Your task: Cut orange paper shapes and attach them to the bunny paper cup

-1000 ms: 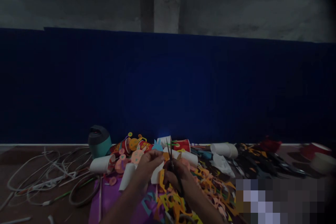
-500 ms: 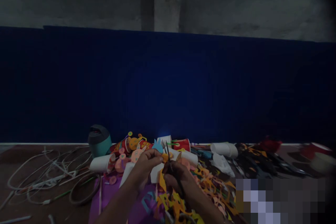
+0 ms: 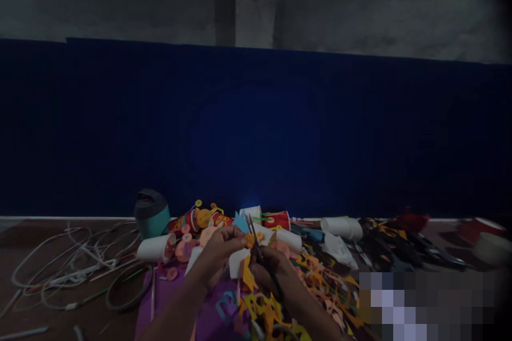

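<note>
My left hand [image 3: 218, 256] pinches a small orange paper piece [image 3: 250, 240] between thumb and fingertips. In my right hand [image 3: 276, 272] is a pair of dark scissors [image 3: 255, 240], its blades pointing up beside the orange piece. A strip of yellow-orange paper [image 3: 247, 274] hangs below the scissors. Behind my fingers are a blue paper shape [image 3: 240, 221] and a white paper cup [image 3: 237, 262]. Under my hands lie a purple sheet [image 3: 216, 309] and a heap of yellow and orange paper scraps [image 3: 266, 311].
On the left stand a teal and black container [image 3: 152, 216] and a tangle of white cable [image 3: 60, 266]. Several cups lie along the back, among them a red cup [image 3: 280, 220] and a white cup [image 3: 156, 249]. A blue wall panel [image 3: 256, 133] rises behind the table.
The scissor blades have tilted slightly to the left and look closer together. Both hands stay almost in the same place, with the orange piece still in my left fingers.
</note>
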The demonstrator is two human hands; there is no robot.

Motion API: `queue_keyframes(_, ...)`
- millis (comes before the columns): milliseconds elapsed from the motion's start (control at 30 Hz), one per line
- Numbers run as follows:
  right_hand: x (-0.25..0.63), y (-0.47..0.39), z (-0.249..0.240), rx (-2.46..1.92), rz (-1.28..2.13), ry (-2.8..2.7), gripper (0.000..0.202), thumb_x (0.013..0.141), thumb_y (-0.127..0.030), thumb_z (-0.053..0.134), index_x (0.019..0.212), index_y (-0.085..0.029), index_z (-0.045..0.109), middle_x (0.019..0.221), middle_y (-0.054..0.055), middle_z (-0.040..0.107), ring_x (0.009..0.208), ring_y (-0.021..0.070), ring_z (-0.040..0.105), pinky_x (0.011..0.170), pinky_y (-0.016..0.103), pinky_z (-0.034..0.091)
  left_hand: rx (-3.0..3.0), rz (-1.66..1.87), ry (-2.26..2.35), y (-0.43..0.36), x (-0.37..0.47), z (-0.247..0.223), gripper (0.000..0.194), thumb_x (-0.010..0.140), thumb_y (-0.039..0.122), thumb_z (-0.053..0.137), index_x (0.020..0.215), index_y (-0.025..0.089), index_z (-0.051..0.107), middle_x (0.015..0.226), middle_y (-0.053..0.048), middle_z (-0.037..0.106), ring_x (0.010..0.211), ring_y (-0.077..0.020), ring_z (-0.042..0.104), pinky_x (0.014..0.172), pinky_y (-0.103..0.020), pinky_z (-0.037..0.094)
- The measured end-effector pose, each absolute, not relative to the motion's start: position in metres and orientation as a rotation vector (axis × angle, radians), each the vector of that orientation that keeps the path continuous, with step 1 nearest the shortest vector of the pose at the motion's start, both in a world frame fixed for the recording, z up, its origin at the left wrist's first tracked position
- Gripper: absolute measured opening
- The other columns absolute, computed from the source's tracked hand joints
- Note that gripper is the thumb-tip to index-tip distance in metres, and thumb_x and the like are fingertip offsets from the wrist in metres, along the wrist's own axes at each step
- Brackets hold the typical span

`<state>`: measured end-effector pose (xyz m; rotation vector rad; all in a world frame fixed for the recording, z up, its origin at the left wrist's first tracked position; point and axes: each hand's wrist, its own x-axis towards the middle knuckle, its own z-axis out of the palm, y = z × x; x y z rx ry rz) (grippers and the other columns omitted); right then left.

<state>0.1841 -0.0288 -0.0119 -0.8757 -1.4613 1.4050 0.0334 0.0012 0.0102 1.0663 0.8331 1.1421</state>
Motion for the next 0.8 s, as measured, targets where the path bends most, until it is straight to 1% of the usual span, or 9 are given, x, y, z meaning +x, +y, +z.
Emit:
queue_keyframes(67,0.185,-0.028,-0.016,-0.861,1.426,-1.462,0.027,0.072,-0.04,0.062,0.068,-0.016,0.049,0.045,-0.008,0.042,0.035,0.0047,0.034,0.036,0.018,0.025,1.067,1.134,0.831,0.002,0.031,0.01,0.009,0.062,0.018,0.067,0.062,0.016,0.059,0.057,0.002,0.059,0.05,-0.0084,0.049,0.049,-0.019,0.034)
queue_keyframes(200,0.187,-0.027,-0.02,-0.84,1.485,-1.456,0.026,0.074,-0.04,0.061,0.07,-0.016,0.05,0.044,-0.009,0.04,0.034,0.004,0.032,0.034,0.016,0.023,1.058,1.083,0.86,0.003,0.027,0.011,0.013,0.06,0.018,0.07,0.063,0.016,0.057,0.058,0.002,0.06,0.048,-0.0077,0.049,0.047,-0.019,0.033)
queue_keyframes(467,0.191,-0.024,-0.027,-0.922,1.495,-1.505,0.019,0.074,-0.034,0.06,0.07,-0.016,0.053,0.047,-0.009,0.042,0.031,0.0026,0.031,0.031,0.015,0.022,1.045,1.013,0.786,0.007,0.02,0.015,0.018,0.056,0.018,0.073,0.06,0.015,0.056,0.061,-0.001,0.063,0.056,-0.009,0.054,0.053,-0.018,0.038)
queue_keyframes(567,0.191,-0.023,-0.029,-0.954,1.456,-1.543,0.018,0.073,-0.033,0.059,0.068,-0.016,0.054,0.047,-0.008,0.043,0.031,0.0024,0.031,0.031,0.015,0.02,1.065,0.955,0.795,0.008,0.015,0.016,0.015,0.057,0.019,0.072,0.06,0.015,0.058,0.06,-0.001,0.062,0.048,-0.0073,0.051,0.046,-0.017,0.035)
queue_keyframes(633,0.191,-0.024,-0.026,-0.985,1.438,-1.529,0.019,0.073,-0.033,0.06,0.067,-0.016,0.053,0.045,-0.009,0.043,0.031,0.0028,0.031,0.03,0.015,0.019,1.079,0.938,0.806,0.008,0.015,0.016,0.014,0.058,0.019,0.071,0.06,0.014,0.058,0.059,0.0,0.06,0.047,-0.007,0.049,0.043,-0.017,0.033)
queue_keyframes(700,0.189,-0.025,-0.022,-0.984,1.437,-1.5,0.02,0.072,-0.034,0.06,0.069,-0.017,0.052,0.044,-0.008,0.045,0.031,0.0044,0.035,0.032,0.016,0.023,1.047,1.007,0.806,0.008,0.02,0.013,0.014,0.059,0.019,0.071,0.061,0.014,0.058,0.059,0.0,0.06,0.052,-0.0086,0.053,0.047,-0.017,0.037)
queue_keyframes(767,0.187,-0.026,-0.019,-0.921,1.447,-1.461,0.021,0.073,-0.036,0.06,0.075,-0.017,0.05,0.047,-0.007,0.05,0.035,0.0069,0.042,0.036,0.017,0.03,0.965,1.155,0.793,0.007,0.029,0.009,0.013,0.059,0.018,0.07,0.062,0.016,0.058,0.061,0.001,0.06,0.058,-0.0097,0.055,0.055,-0.019,0.042)
queue_keyframes(800,0.185,-0.027,-0.017,-0.877,1.447,-1.44,0.021,0.073,-0.036,0.061,0.077,-0.018,0.05,0.049,-0.006,0.052,0.038,0.0078,0.045,0.038,0.018,0.033,0.915,1.229,0.787,0.005,0.035,0.006,0.012,0.06,0.018,0.069,0.064,0.017,0.058,0.062,0.002,0.06,0.057,-0.0096,0.055,0.055,-0.019,0.043)
